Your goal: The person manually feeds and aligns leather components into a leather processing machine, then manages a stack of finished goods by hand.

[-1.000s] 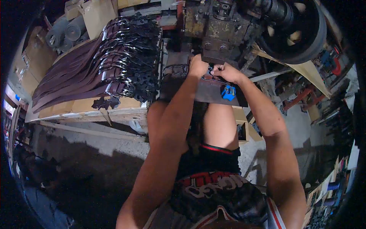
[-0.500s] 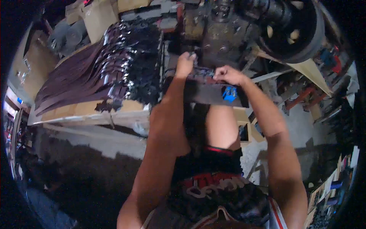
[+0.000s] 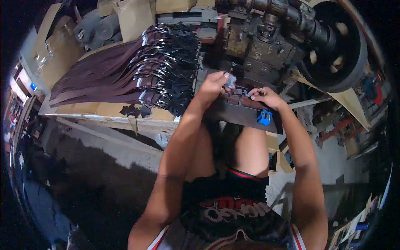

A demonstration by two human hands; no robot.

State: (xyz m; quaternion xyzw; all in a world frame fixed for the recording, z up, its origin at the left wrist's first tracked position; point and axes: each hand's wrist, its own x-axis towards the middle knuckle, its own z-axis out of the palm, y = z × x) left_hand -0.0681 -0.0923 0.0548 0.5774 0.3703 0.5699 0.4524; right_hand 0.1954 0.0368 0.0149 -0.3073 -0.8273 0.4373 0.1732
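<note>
My left hand (image 3: 214, 86) is closed in a pinch by a small pale, shiny piece (image 3: 231, 81), whose kind I cannot make out. It is over the far left part of a dark flat plate (image 3: 242, 117) in front of the machine. On the plate's far side lie small reddish-brown pieces (image 3: 234, 100). My right hand (image 3: 266, 98) has its fingers bent, thumb and forefinger close together at the right end of those pieces; what is between them is too small to name. A bright blue object (image 3: 264, 118) sits at the plate's right front, below my right hand.
A greasy machine (image 3: 266, 56) with a large dark flywheel (image 3: 339, 50) stands ahead. Left of the plate, a cardboard-covered table (image 3: 93, 111) bears overlapping dark brown strips (image 3: 104, 71) with ragged black ends. Cardboard boxes (image 3: 135, 18) and grey rolls (image 3: 107, 29) stand behind.
The view has shifted, so the scene sits lower and further right. My left hand now shows a pale piece at its fingertips. My right hand stays near the right end of the brown pieces.
</note>
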